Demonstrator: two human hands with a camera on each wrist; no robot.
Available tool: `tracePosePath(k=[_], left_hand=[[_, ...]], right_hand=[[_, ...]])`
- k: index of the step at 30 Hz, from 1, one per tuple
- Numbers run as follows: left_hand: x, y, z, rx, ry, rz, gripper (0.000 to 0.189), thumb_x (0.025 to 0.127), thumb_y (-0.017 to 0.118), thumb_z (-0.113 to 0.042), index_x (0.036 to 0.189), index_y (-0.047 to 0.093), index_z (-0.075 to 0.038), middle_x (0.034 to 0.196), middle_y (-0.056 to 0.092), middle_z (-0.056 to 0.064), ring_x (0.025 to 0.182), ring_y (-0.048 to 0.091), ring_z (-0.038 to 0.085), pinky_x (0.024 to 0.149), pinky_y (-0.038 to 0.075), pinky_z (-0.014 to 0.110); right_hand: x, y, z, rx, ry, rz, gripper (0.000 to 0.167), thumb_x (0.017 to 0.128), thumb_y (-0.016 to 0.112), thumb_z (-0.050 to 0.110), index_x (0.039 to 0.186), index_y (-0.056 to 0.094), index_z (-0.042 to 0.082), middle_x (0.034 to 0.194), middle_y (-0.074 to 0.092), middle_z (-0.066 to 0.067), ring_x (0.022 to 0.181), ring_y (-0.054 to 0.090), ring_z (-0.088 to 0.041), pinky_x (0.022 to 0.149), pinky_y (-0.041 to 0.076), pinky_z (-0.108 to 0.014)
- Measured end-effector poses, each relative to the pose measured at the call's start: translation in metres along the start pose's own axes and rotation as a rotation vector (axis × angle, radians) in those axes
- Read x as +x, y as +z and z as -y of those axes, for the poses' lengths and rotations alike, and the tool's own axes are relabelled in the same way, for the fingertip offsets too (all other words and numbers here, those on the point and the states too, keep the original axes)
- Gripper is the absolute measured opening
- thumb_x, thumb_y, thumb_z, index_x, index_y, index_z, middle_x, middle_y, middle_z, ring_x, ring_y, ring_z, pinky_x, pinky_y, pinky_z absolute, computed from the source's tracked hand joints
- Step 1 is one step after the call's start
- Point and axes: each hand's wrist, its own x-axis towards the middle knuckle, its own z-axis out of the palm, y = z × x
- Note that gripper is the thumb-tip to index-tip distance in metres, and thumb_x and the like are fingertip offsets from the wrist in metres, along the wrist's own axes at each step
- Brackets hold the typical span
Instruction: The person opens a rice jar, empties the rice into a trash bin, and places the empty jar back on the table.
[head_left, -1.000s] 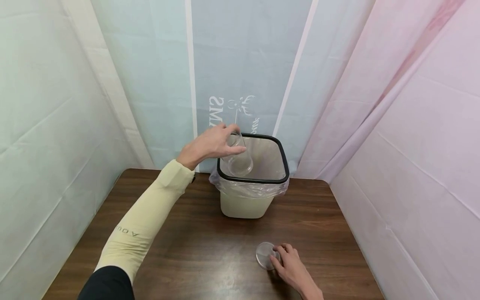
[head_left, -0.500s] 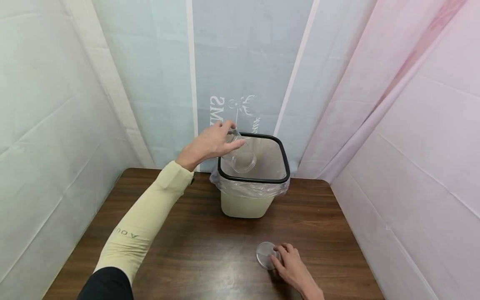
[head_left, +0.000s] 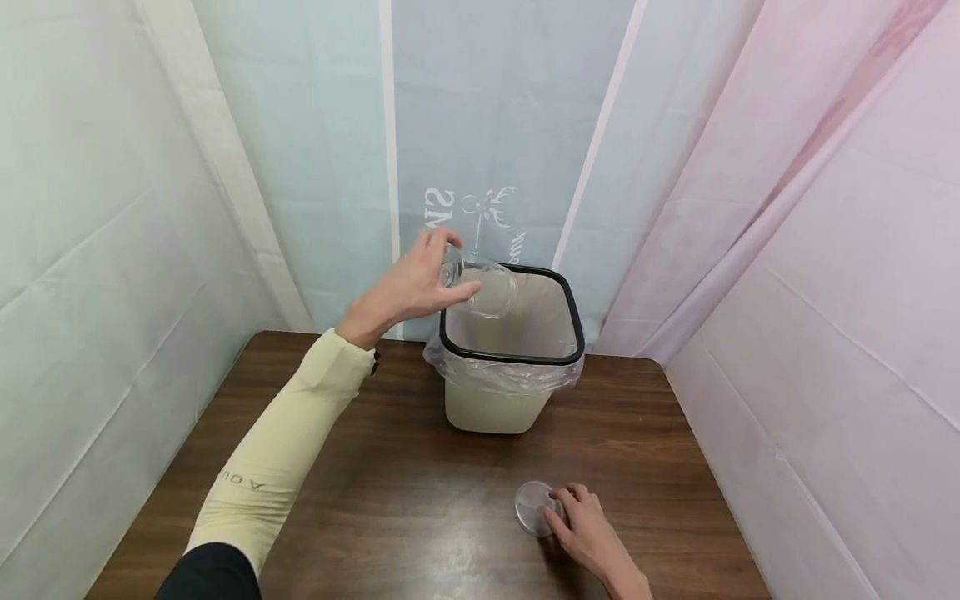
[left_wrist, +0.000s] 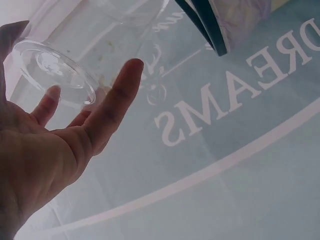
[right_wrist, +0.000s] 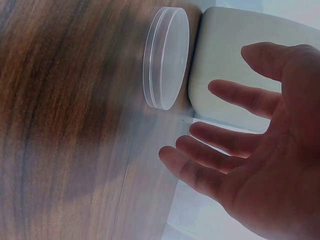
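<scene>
My left hand (head_left: 411,279) grips a clear plastic jar (head_left: 491,290) near its base, above the left side of a lined bin. The jar lies tilted almost on its side, its mouth toward the right over the bin's opening. In the left wrist view, small yellowish specks (left_wrist: 102,50) show on the jar's wall. My right hand (head_left: 592,533) hovers over the table beside a round clear lid (head_left: 530,508). Seen from the right wrist, its fingers are loosely spread with nothing in them, apart from the lid (right_wrist: 169,60), which lies flat on the wood.
The cream bin (head_left: 491,408) with a black rim (head_left: 517,359) and a translucent bag (head_left: 510,380) folded over it stands at the back of the brown wooden table (head_left: 390,500). Hanging cloth (head_left: 510,108) with printed letters closes off the back and both sides.
The jar has turned from mouth-down toward level, its mouth swinging up and right. My left hand has shifted slightly up and left; the right hand and lid stay nearly still.
</scene>
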Motion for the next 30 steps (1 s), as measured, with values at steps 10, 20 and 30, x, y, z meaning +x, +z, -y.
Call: tracePosePath(k=[10,20,30], left_hand=[[-0.020,-0.003,0.011,-0.357,-0.106,-0.202,0.067,0.082,0.070,-0.055,0.127,0.041,-0.014,0.123,0.054,0.013,0.102,0.060,0.026,0.086,0.053,0.041],[-0.037,0.008,0.028,-0.529,-0.173,-0.269,0.065,0.085,0.069,-0.048,0.127,0.038,-0.010,0.123,0.049,0.017,0.103,0.065,0.031,0.078,0.057,0.040],[-0.060,0.024,0.038,-0.687,-0.175,-0.393,0.059,0.093,0.062,-0.040,0.137,0.039,-0.009,0.116,0.048,0.013,0.078,0.067,0.012,0.068,0.060,0.034]], right_hand=[[0.000,-0.003,0.002,-0.009,-0.002,-0.030,0.018,0.091,0.067,0.023,0.102,0.070,0.009,0.111,0.061,-0.011,0.102,0.057,-0.033,0.088,0.048,-0.049],[-0.002,0.000,0.001,0.004,-0.005,-0.034,0.017,0.091,0.067,0.023,0.102,0.070,0.009,0.110,0.061,-0.011,0.102,0.057,-0.034,0.088,0.048,-0.049],[-0.001,0.000,0.003,0.016,-0.014,-0.041,0.017,0.091,0.067,0.023,0.102,0.069,0.009,0.111,0.061,-0.010,0.103,0.056,-0.033,0.088,0.048,-0.049]])
